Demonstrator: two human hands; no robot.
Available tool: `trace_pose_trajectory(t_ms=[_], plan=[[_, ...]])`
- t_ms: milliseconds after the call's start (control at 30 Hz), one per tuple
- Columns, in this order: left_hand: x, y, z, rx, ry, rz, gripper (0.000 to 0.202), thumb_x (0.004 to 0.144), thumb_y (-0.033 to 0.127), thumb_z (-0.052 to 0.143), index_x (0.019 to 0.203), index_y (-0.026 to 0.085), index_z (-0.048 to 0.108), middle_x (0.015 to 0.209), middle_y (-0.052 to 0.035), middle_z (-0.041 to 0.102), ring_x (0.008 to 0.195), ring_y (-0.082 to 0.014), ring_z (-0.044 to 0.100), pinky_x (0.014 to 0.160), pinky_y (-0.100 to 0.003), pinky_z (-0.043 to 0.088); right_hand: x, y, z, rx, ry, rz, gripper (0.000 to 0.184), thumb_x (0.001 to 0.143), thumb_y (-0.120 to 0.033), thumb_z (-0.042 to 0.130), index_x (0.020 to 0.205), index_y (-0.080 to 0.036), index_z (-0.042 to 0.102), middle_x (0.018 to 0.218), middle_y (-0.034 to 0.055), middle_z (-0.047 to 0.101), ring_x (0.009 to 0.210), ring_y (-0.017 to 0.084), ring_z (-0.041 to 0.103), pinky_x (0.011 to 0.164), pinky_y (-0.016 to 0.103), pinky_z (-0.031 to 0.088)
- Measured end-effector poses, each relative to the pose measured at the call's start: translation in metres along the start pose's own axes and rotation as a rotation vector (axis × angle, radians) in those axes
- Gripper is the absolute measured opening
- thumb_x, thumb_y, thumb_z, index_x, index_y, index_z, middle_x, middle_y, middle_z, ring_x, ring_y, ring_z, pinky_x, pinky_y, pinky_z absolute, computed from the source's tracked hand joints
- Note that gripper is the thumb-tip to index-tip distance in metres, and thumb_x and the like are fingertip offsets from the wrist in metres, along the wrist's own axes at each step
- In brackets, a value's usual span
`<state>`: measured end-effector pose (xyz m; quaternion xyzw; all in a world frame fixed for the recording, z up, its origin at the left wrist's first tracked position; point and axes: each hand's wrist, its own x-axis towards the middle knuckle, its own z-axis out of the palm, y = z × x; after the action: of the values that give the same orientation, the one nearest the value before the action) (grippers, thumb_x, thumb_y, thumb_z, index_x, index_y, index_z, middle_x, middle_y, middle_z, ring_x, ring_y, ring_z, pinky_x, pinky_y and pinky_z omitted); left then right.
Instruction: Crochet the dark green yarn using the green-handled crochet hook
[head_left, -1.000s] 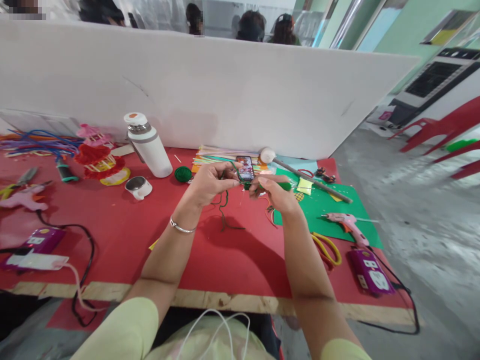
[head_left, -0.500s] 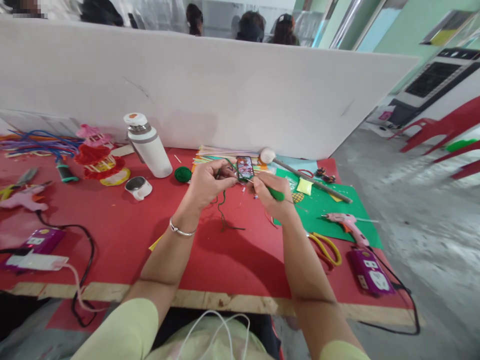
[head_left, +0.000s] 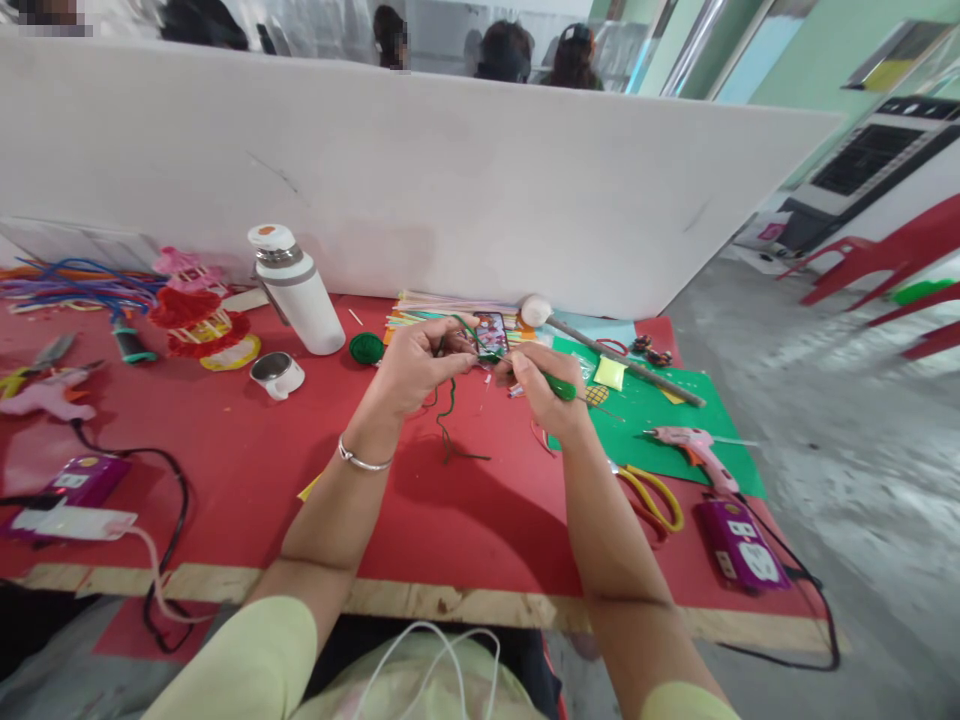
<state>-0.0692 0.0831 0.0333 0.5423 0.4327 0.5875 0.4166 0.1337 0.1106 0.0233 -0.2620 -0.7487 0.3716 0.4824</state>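
Note:
My left hand [head_left: 412,368] is raised over the red table [head_left: 247,470] with its fingers pinched on a strand of dark green yarn [head_left: 448,420] that hangs down to the tabletop. My right hand [head_left: 546,392] is closed around a green-handled crochet hook [head_left: 561,387], its tip meeting the yarn at my left fingertips. A phone [head_left: 491,336] with a lit screen lies just behind both hands. A small ball of green yarn [head_left: 366,348] rests to the left of the phone.
A white bottle [head_left: 296,290] and its cap [head_left: 276,374] stand at left. Green paper [head_left: 660,425], a pink glue gun [head_left: 694,448], yellow scissors [head_left: 654,495] and a purple power strip [head_left: 739,545] lie right. Pipe cleaners [head_left: 75,288] and another power strip [head_left: 79,480] lie far left. A white partition [head_left: 450,170] runs behind.
My right hand has turned the hook a little and shifted slightly toward my left hand. My left hand has stayed pinched on the yarn almost in place.

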Motion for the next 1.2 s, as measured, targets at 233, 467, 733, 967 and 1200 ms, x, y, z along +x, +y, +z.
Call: trace_pose_trajectory(t_ms=[233, 467, 733, 967, 1200], plan=[[-0.001, -0.002, -0.002, -0.112, -0.057, -0.109, 0.039, 0.071, 0.023, 0.084, 0.109, 0.017, 0.078, 0.074, 0.0008, 0.064, 0.051, -0.0044, 0.045, 0.042, -0.020, 0.029, 0.002, 0.003, 0.003, 0.193, 0.052, 0.119, 0.043, 0.095, -0.058, 0.063, 0.075, -0.022, 0.075, 0.073, 0.0031, 0.071, 0.062, 0.015, 0.066, 0.058, 0.029, 0.056], [-0.001, 0.000, -0.001, -0.100, -0.067, -0.124, 0.040, 0.071, 0.024, 0.085, 0.110, 0.017, 0.077, 0.070, 0.0025, 0.061, 0.050, -0.0055, 0.047, 0.042, -0.020, 0.030, 0.001, 0.012, 0.002, 0.211, 0.043, 0.104, 0.046, 0.093, -0.060, 0.066, 0.075, -0.019, 0.075, 0.069, 0.0029, 0.073, 0.060, 0.015, 0.069, 0.055, 0.027, 0.057], [-0.001, 0.001, -0.001, -0.109, -0.055, -0.131, 0.038, 0.071, 0.026, 0.085, 0.107, 0.018, 0.077, 0.071, 0.0019, 0.062, 0.052, -0.0061, 0.048, 0.043, -0.020, 0.031, 0.001, 0.018, 0.000, 0.241, 0.003, 0.099, 0.043, 0.097, -0.056, 0.062, 0.079, -0.020, 0.076, 0.071, 0.0030, 0.075, 0.063, 0.016, 0.071, 0.058, 0.028, 0.057], [0.000, 0.000, 0.000, -0.126, -0.080, -0.127, 0.042, 0.069, 0.024, 0.086, 0.109, 0.018, 0.077, 0.069, 0.0027, 0.060, 0.050, -0.0056, 0.045, 0.042, -0.020, 0.030, 0.001, 0.020, 0.001, 0.306, 0.029, 0.170, 0.040, 0.094, -0.055, 0.066, 0.079, -0.019, 0.077, 0.072, 0.0037, 0.076, 0.062, 0.016, 0.071, 0.057, 0.028, 0.057], [-0.001, 0.003, 0.003, -0.144, -0.063, -0.149, 0.035, 0.068, 0.023, 0.085, 0.102, 0.017, 0.078, 0.071, 0.0020, 0.060, 0.051, -0.0055, 0.046, 0.042, -0.020, 0.027, 0.006, 0.033, 0.003, 0.555, 0.045, 0.347, 0.037, 0.087, -0.053, 0.070, 0.079, -0.017, 0.074, 0.070, 0.0035, 0.074, 0.055, 0.015, 0.068, 0.051, 0.026, 0.056]])
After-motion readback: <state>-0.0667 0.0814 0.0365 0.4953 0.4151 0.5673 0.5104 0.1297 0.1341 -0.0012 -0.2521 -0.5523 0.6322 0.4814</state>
